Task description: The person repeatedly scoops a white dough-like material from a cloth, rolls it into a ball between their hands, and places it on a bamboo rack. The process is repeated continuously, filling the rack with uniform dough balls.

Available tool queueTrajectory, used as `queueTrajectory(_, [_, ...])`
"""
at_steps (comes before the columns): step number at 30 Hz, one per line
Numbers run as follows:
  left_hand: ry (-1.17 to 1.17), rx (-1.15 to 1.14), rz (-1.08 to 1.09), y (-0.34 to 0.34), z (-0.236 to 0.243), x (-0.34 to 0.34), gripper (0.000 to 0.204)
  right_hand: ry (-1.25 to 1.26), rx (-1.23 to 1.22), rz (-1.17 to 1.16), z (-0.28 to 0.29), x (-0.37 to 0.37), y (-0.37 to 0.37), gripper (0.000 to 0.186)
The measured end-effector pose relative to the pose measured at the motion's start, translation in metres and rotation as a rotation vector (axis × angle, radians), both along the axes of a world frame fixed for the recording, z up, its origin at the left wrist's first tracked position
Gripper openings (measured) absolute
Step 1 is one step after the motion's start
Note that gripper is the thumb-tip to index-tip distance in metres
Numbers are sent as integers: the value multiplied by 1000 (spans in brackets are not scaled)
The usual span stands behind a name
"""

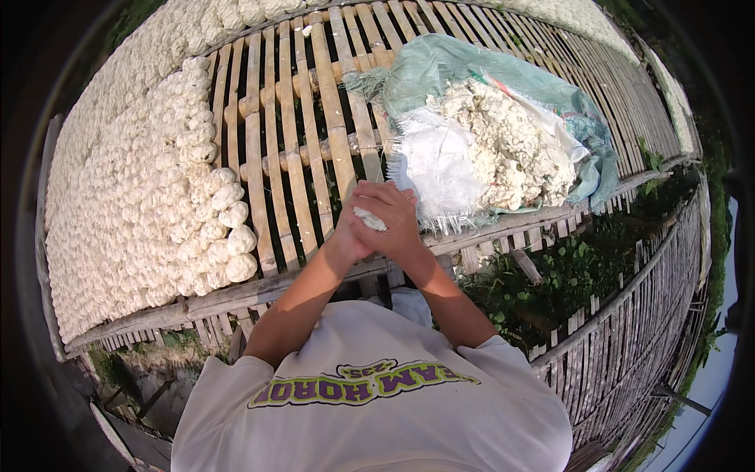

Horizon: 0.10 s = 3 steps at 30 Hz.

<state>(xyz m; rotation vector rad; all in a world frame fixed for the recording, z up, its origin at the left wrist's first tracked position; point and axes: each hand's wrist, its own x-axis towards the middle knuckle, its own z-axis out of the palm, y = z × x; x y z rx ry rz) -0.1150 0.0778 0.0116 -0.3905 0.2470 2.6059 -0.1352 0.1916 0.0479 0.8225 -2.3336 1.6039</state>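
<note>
My two hands are pressed together over the bamboo slats, close to the rack's near edge. Between them shows a bit of a white, doughy lump [370, 219]. My left hand [351, 239] cups it from the left, while my right hand [398, 220] folds over from the right with its fingers wrapped across. Most of the lump is hidden by the fingers. Just right of my hands lies a heap of white crumbly mash [515, 149] on a spread white and green woven sack [440, 169]. To the left, rows of white round balls [240, 240] sit packed close together.
The bamboo rack [295, 169] has gaps between its slats and a pole along its near edge [487, 236]. Another slatted rack [621, 346] stands at the right, with green plants [566, 275] growing low between the two. More white balls [212, 23] line the far side.
</note>
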Motion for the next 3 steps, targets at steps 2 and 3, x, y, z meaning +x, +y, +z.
queueTrajectory(2, [-10, 40, 1, -3, -6, 1, 59, -156, 70, -124, -3, 5, -17, 34])
queueTrajectory(3, [-4, 38, -2, -4, -7, 1, 59, -280, 101, -229, -2, 7, -30, 31])
